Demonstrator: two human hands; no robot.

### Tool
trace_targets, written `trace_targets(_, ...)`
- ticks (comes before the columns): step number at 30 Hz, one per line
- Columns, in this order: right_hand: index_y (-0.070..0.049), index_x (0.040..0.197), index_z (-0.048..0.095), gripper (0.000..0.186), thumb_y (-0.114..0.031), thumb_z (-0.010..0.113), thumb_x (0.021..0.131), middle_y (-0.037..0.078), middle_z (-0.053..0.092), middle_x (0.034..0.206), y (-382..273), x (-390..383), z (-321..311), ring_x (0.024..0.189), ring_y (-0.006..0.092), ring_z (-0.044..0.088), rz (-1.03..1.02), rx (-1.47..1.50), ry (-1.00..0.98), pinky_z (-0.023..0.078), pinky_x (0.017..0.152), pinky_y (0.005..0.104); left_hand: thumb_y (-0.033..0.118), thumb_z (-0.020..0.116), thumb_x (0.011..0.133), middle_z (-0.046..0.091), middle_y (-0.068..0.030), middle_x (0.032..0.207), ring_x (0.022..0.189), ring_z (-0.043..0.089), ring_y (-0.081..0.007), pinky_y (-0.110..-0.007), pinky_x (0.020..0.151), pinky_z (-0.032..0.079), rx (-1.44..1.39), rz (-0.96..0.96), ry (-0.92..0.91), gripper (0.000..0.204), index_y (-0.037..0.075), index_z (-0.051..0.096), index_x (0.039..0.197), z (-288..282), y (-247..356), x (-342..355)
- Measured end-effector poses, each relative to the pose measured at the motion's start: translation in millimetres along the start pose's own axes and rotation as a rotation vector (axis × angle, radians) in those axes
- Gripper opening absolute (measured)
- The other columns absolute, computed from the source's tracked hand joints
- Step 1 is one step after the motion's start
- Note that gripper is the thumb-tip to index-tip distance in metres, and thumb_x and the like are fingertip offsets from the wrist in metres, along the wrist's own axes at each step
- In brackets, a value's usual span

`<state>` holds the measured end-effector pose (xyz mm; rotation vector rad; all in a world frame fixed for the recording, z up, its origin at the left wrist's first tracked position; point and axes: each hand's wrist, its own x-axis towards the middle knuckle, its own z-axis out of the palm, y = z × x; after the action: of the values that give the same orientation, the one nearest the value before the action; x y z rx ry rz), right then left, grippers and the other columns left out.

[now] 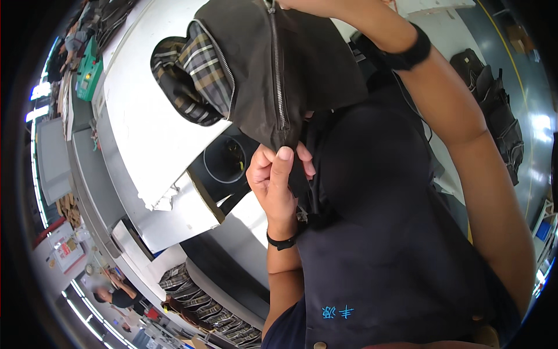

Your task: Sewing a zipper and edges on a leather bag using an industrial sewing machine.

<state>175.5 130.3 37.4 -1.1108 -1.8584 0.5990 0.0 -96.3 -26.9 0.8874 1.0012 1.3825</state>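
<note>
A dark brown fabric bag (250, 64) hangs in front of me over a white worktable. A metal zipper (278, 70) runs down its length, and a second zipped opening shows plaid lining (200, 67). My left hand (276, 174) pinches the bag's lower end, just below the zipper's end, thumb on top. At the upper edge of the view, my right hand (319, 7) is closed at the bag's upper end, beside the zipper's metal slider. Its fingers are partly cut off, so their exact grip is hard to see.
The white worktable (139, 157) extends to the left, with a round dark bin (225, 158) beside it. Several plaid-lined pieces (203, 308) are lined up at lower left. Dark bags (488, 99) lie at right. Another person (119, 294) works far off at left.
</note>
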Motion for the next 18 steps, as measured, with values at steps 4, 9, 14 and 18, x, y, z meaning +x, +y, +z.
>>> trace_targets(4,0.006,0.083,0.066,0.023,-0.015,0.061,0.092,0.014,0.065,0.066,-11.8,-36.6,-0.3,0.062,0.0146,0.059,0.048,0.159,-0.028,0.046,0.058,0.0352,0.020,0.056,0.104,0.066,-0.0147,0.081,0.055,0.058,-0.0147,-0.025,0.051,0.047,-0.037,-0.036,0.045,0.019,0.004,0.055,0.094,9.4,8.1,6.1)
trace_targets(9,0.003,0.093,0.068,0.020,-0.016,0.063,0.097,0.012,0.067,0.072,-7.6,-78.0,-11.5,0.065,0.0138,0.061,0.219,0.232,-0.080,0.048,0.062,0.0313,0.020,0.060,0.104,0.067,-0.0135,0.083,0.059,0.064,-0.0175,-0.028,0.052,0.053,0.131,-0.071,0.077,0.021,0.001,0.055,0.110,13.6,12.3,15.3)
trace_targets(14,-0.001,0.102,0.067,0.014,-0.014,0.063,0.099,0.012,0.068,0.080,14.6,-100.3,-15.3,0.069,0.0178,0.065,0.192,0.164,-0.055,0.050,0.063,0.0311,0.012,0.066,0.101,0.071,-0.0127,0.092,0.064,0.065,-0.0149,-0.027,0.058,0.056,0.178,-0.126,0.091,0.028,-0.002,0.053,0.121,-2.6,22.0,9.9)
trace_targets(18,-0.007,0.115,0.071,0.027,-0.014,0.072,0.089,0.008,0.070,0.095,30.8,-97.1,-17.0,0.080,0.0167,0.063,-0.144,-0.109,0.068,0.050,0.073,0.0308,0.016,0.060,0.104,0.071,-0.0113,0.091,0.065,0.065,-0.0138,-0.025,0.055,0.055,0.227,-0.081,0.186,0.031,-0.005,0.060,0.127,-51.3,60.8,14.2)
